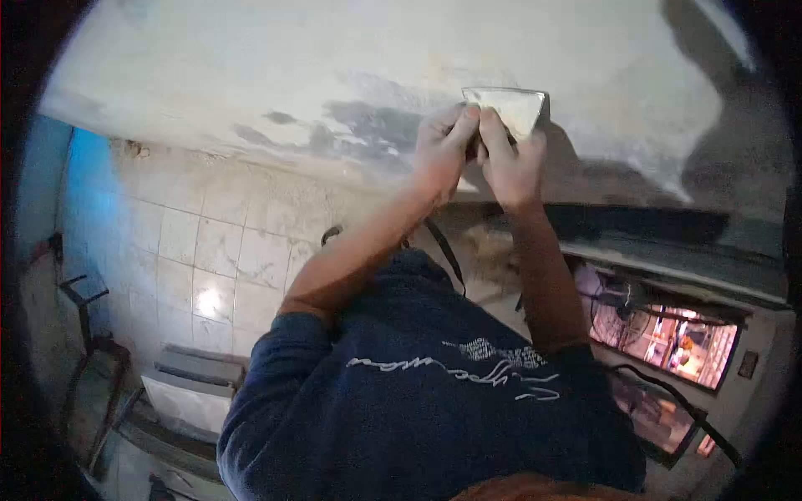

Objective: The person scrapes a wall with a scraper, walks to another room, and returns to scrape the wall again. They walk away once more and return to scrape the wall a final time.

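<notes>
A putty knife (520,108) with a wide blade, its face covered in pale filler, is held up against a whitish plastered surface (209,75). My left hand (444,146) is closed at the blade's lower left corner, thumb pressed on it. Beside it, my right hand (515,163) wraps the tool from below, its thumb close to the left one. The handle is hidden by my fingers. Dark grey patches (368,125) mark the plaster left of my hands, and a shadow falls to their right.
Pale, stained tiles (180,238) spread on the left. Chairs (188,397) stand at the lower left. On the right are a fan (622,313), a bright framed opening or screen (693,346) and a dark cable (677,401).
</notes>
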Demonstrator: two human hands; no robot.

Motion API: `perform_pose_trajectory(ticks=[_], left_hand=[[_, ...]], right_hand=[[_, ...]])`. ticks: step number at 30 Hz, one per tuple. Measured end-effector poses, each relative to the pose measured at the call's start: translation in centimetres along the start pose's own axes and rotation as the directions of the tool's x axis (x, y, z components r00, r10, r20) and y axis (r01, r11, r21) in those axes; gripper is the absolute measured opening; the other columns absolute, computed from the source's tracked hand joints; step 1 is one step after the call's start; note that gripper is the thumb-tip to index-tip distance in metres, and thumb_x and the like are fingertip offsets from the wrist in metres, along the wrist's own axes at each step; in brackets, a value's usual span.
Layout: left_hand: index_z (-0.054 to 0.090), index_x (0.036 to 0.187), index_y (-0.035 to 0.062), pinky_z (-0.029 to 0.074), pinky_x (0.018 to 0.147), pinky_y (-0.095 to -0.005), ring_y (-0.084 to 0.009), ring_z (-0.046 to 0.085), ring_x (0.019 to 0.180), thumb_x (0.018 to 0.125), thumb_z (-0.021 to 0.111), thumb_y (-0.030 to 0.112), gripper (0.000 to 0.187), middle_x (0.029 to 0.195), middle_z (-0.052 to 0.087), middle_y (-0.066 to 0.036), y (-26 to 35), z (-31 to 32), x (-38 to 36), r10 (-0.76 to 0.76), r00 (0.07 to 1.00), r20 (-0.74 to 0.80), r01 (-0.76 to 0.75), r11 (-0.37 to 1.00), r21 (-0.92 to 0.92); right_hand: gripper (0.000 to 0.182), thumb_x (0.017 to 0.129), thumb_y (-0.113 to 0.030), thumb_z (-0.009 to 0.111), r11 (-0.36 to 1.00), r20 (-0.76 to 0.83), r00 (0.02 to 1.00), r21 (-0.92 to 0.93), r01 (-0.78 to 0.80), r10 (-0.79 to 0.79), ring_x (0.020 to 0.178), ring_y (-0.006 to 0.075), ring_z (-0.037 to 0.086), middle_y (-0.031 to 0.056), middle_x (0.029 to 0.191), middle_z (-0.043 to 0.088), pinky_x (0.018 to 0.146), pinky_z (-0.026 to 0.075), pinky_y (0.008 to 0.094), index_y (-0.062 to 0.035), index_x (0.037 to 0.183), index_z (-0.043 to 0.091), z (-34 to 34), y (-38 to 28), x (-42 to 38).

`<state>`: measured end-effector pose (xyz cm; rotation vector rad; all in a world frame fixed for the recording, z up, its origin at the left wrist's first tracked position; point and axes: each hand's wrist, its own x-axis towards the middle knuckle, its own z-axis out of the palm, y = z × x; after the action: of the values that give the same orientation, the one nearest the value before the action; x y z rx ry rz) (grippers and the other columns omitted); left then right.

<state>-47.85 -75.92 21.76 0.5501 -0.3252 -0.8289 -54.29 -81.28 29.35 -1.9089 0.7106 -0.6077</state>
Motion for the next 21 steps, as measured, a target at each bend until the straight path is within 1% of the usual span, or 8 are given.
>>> perform_pose_trajectory(ticks=[1,3,8,11,13,15,18,21], left_hand=[[0.062,0.089,0.0004,0.043,0.053,-0.0235,-0.0109,0.053,0.058,0.096,0.049,0.025,0.028,0.072,0.059,-0.004,-0.8,0.2,-1.0,-0.032,0.999,-0.003,0.032,0.999,-0.006],[0.062,0.09,0.0015,0.044,0.054,-0.0235,-0.0101,0.054,0.06,0.096,0.05,0.024,0.026,0.073,0.06,-0.004,-0.5,0.5,-0.5,-0.134,0.99,0.037,0.133,0.991,0.013],[0.063,0.087,0.0026,0.044,0.054,-0.024,-0.0099,0.055,0.06,0.095,0.052,0.025,0.026,0.073,0.06,-0.004,0.5,0.4,-0.4,-0.071,0.994,-0.084,0.072,0.997,0.01],[0.062,0.088,0.0019,0.043,0.055,-0.0234,-0.0094,0.055,0.063,0.094,0.052,0.025,0.026,0.074,0.06,-0.004,-0.5,0.2,-0.4,-0.137,0.991,0.0,0.137,0.991,-0.005],[0.062,0.088,0.0017,0.044,0.055,-0.0239,-0.0107,0.055,0.061,0.095,0.052,0.024,0.025,0.075,0.06,-0.004,0.3,-0.4,0.1,-0.074,0.997,0.036,0.076,0.995,-0.064],[0.062,0.087,0.0013,0.044,0.055,-0.0244,-0.0115,0.054,0.059,0.095,0.051,0.023,0.025,0.076,0.061,-0.005,0.2,0.9,-0.5,-0.087,0.99,-0.109,0.08,0.995,-0.06],[0.062,0.086,0.0019,0.042,0.053,-0.0242,-0.0107,0.051,0.057,0.095,0.05,0.022,0.025,0.074,0.06,-0.004,-0.7,0.9,-0.4,-0.151,0.988,-0.043,0.15,0.988,-0.038],[0.062,0.086,0.0027,0.041,0.052,-0.024,-0.0105,0.051,0.056,0.095,0.051,0.024,0.026,0.072,0.059,-0.004,1.3,0.3,-0.2,-0.055,0.997,-0.057,0.053,0.998,-0.041]], right_hand=[[0.022,0.09,-0.018,0.058,0.998,0.017,0.998,-0.025,-0.053,0.054,0.047,0.006,0.049,-0.0002,0.054,0.053,0.042,0.036,0.0244,0.0008,0.08,0.063,-0.7,0.7,-0.2],[0.023,0.09,-0.018,0.058,0.998,-0.052,0.996,-0.009,0.066,-0.067,0.047,0.006,0.048,-0.0006,0.054,0.053,0.042,0.035,0.0252,0.0009,0.079,0.063,-0.7,1.2,-0.4],[0.021,0.09,-0.017,0.058,0.997,-0.016,1.0,-0.068,0.024,-0.025,0.047,0.0066,0.049,-0.0002,0.055,0.055,0.042,0.036,0.0254,0.0014,0.083,0.064,-0.1,1.5,-0.1],[0.021,0.09,-0.017,0.058,1.0,-0.014,1.0,-0.011,-0.004,0.004,0.047,0.0068,0.049,-0.0001,0.056,0.055,0.042,0.036,0.0254,0.0017,0.083,0.064,-0.3,1.4,0.2],[0.021,0.09,-0.017,0.058,0.999,-0.025,0.999,0.029,-0.041,0.041,0.047,0.0067,0.049,-0.0001,0.055,0.055,0.042,0.036,0.0252,0.0025,0.083,0.063,0.3,0.7,0.5],[0.021,0.089,-0.017,0.059,0.996,-0.036,0.996,-0.019,0.083,-0.083,0.048,0.0065,0.05,0.0003,0.056,0.055,0.042,0.037,0.0251,0.0025,0.081,0.063,0.0,2.1,0.3],[0.016,0.09,-0.014,0.058,1.0,-0.04,0.999,-0.003,0.008,-0.008,0.047,0.0053,0.047,-0.0001,0.061,0.056,0.041,0.034,0.0218,0.001,0.087,0.062,-0.9,1.7,-0.2],[0.017,0.09,-0.016,0.058,0.999,0.045,0.999,-0.026,-0.019,0.02,0.047,0.0049,0.046,-0.0008,0.06,0.055,0.041,0.034,0.0219,0.0003,0.088,0.063,0.2,1.4,0.6]])
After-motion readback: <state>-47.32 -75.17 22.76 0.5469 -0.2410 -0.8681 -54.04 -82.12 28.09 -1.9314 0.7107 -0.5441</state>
